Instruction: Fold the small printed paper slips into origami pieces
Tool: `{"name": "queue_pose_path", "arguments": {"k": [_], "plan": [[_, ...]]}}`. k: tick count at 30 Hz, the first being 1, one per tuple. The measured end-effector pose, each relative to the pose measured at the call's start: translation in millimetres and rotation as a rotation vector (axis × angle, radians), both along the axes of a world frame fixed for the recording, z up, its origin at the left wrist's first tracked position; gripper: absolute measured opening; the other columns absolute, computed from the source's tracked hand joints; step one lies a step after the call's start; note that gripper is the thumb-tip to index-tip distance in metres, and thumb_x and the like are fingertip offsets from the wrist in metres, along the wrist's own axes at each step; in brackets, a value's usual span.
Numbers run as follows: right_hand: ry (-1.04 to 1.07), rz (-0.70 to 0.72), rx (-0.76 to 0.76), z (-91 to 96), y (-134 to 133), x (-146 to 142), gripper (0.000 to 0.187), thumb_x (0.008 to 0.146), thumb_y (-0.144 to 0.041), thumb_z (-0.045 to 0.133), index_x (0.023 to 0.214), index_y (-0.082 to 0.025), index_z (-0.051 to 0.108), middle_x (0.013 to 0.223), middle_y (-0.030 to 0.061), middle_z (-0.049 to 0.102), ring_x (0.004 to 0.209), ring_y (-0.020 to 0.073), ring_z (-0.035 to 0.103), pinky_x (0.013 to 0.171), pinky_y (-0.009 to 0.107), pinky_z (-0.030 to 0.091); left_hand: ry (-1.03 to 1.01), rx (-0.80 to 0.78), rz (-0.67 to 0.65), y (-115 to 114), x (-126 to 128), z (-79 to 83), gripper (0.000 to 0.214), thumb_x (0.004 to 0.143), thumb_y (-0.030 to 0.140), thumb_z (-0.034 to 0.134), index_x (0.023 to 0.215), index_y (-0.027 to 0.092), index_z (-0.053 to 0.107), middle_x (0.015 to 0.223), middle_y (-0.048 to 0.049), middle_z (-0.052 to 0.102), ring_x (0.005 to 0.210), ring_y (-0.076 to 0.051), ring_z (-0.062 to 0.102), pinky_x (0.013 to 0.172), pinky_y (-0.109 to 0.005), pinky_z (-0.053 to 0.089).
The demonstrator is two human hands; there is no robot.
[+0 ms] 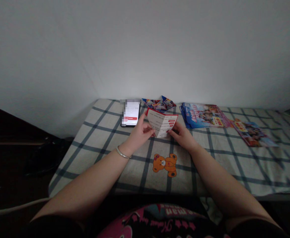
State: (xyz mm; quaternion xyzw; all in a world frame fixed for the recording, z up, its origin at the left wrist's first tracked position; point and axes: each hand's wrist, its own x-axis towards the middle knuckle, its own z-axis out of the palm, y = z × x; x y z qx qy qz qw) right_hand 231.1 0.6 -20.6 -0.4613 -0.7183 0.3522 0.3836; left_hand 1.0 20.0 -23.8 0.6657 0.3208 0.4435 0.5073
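A small printed leaflet (163,121) with a red edge is held up between my two hands, creased down the middle so its halves stand at an angle. My left hand (142,129) grips its left side, thumb in front and fingers partly curled. On the right side, my right hand (183,135) pinches the paper between thumb and fingers. Just behind it lie folded pieces of colourful paper (161,104) with pointed corners. A phone (131,112) with a lit screen rests to the left of my left hand.
A checked cloth (100,132) with a printed teddy bear (165,164) covers the table, which meets a pale wall (145,49). Right of my hands sits a stack of glossy flyers (199,115), with another flyer (255,133) farther right. A dark bag-like shape (44,157) is at lower left.
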Motion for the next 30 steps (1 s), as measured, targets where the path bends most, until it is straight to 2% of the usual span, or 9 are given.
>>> {"name": "queue_pose_path", "arguments": {"k": [4,8,11,13,16,18,20,26,30], "plan": [[-0.008,-0.108,-0.061,-3.4,0,2,0.057,0.089,-0.034,0.056,0.143,-0.024,0.042,0.093,0.0021,0.074,0.087,0.0210,0.069,0.080,0.038,0.057,0.045,0.038,0.071,-2,1,-1.1,0.083,0.092,0.026,0.059,0.154,0.025,0.004,0.090,-0.0045,0.070,0.072,-0.017,0.070,0.067,-0.033,0.061],[-0.166,-0.248,-0.027,-0.2,-2,4,0.077,0.085,-0.033,0.060,0.153,-0.017,0.027,0.067,-0.0042,0.064,0.060,0.0169,0.059,0.060,0.031,0.049,0.130,0.009,0.200,-4,-2,0.7,0.080,0.092,0.022,0.058,0.154,0.020,0.008,0.082,-0.0028,0.071,0.063,-0.016,0.069,0.063,-0.031,0.059],[-0.203,-0.268,-0.035,3.9,-4,3,0.078,0.084,-0.031,0.059,0.154,-0.017,0.025,0.067,-0.0043,0.065,0.060,0.0164,0.058,0.058,0.029,0.046,0.202,0.011,0.231,-5,-5,4.6,0.073,0.093,0.021,0.055,0.153,0.019,0.014,0.077,-0.0005,0.070,0.061,-0.015,0.068,0.063,-0.030,0.058],[-0.226,-0.259,-0.030,6.3,-5,2,0.076,0.084,-0.029,0.058,0.153,-0.019,0.027,0.069,-0.0038,0.066,0.061,0.0164,0.059,0.058,0.029,0.046,0.278,0.091,0.226,-7,-7,8.4,0.058,0.095,0.022,0.052,0.148,0.020,0.030,0.076,0.0001,0.069,0.062,-0.015,0.067,0.064,-0.030,0.057],[-0.272,-0.255,-0.017,9.3,-7,1,0.073,0.084,-0.027,0.057,0.151,-0.018,0.031,0.069,-0.0032,0.066,0.061,0.0164,0.059,0.059,0.028,0.045,0.479,0.397,0.241,-9,-9,14.8,0.033,0.095,0.021,0.052,0.127,0.020,0.056,0.087,-0.0035,0.069,0.076,-0.017,0.067,0.075,-0.034,0.056],[-0.303,-0.260,-0.018,10.7,-8,0,0.071,0.083,-0.026,0.057,0.149,-0.016,0.034,0.070,-0.0023,0.067,0.062,0.0166,0.060,0.060,0.028,0.045,0.603,0.630,0.179,-10,-8,17.7,0.027,0.093,0.018,0.054,0.118,0.019,0.063,0.103,-0.0070,0.069,0.095,-0.021,0.064,0.088,-0.041,0.054],[-0.330,-0.259,-0.023,11.5,-8,0,0.069,0.084,-0.026,0.057,0.149,-0.016,0.035,0.071,-0.0016,0.067,0.063,0.0169,0.060,0.060,0.028,0.044,0.701,0.772,0.102,-11,-6,18.0,0.025,0.091,0.016,0.058,0.114,0.019,0.066,0.115,-0.0081,0.066,0.108,-0.023,0.059,0.096,-0.044,0.050],[-0.387,-0.223,-0.014,11.6,-8,1,0.060,0.086,-0.025,0.056,0.144,-0.016,0.044,0.075,-0.0001,0.066,0.064,0.0163,0.060,0.061,0.028,0.044,0.891,0.816,0.015,-11,-4,9.8,0.031,0.090,0.025,0.064,0.121,0.023,0.066,0.129,-0.0061,0.062,0.120,-0.026,0.053,0.105,-0.047,0.044],[-0.326,-0.216,0.022,7.9,-7,6,0.027,0.086,-0.024,0.052,0.109,-0.021,0.066,0.083,0.0021,0.069,0.070,0.0173,0.063,0.065,0.030,0.048,0.915,0.805,0.005,-10,-5,8.3,0.032,0.092,0.028,0.061,0.123,0.023,0.065,0.131,-0.0050,0.061,0.122,-0.025,0.051,0.106,-0.046,0.043]]}}
